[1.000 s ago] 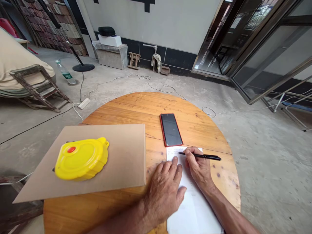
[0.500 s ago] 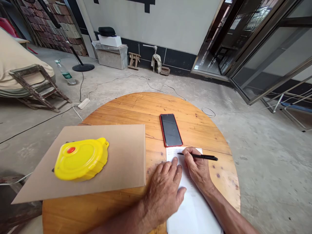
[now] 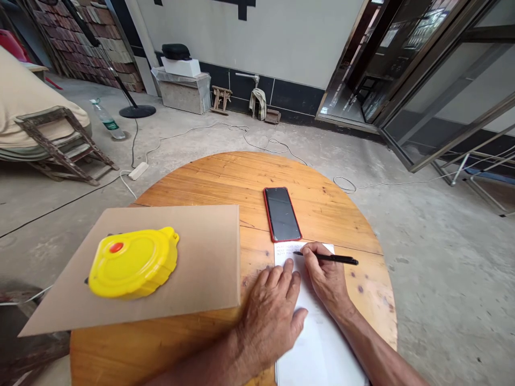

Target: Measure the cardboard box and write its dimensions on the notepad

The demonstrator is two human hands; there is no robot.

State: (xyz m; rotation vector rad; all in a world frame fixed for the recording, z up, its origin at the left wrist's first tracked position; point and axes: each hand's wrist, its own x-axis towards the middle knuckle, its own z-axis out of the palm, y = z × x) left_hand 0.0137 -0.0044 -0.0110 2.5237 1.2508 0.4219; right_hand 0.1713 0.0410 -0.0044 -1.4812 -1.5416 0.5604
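Take the round table [image 3: 225, 177] as a dial, the person's side at six. Between nine and ten, cardboard [image 3: 209, 257] juts past the edge with a yellow case [image 3: 132, 262] lying on it, well apart from the writing [image 3: 286, 249]. Next along, the left hand [image 3: 273, 308] lies palm down, fingers loosely spread and gripping nothing, over the left side of the paper [image 3: 317, 354]. Light, firm pressure there should stop the sheet creeping. The phone [image 3: 281, 213] sits toward one, just beyond the paper's top edge; I'd mind not to nudge it. The paper runs from two down past four, small rows at its top. Up there the right hand [image 3: 328, 276], near the left but apart, pinches the black pen [image 3: 341, 259], its tip toward nine; whether it touches, I can't tell. Short finger strokes, I'd say, would suit such small rows and spare them smears.
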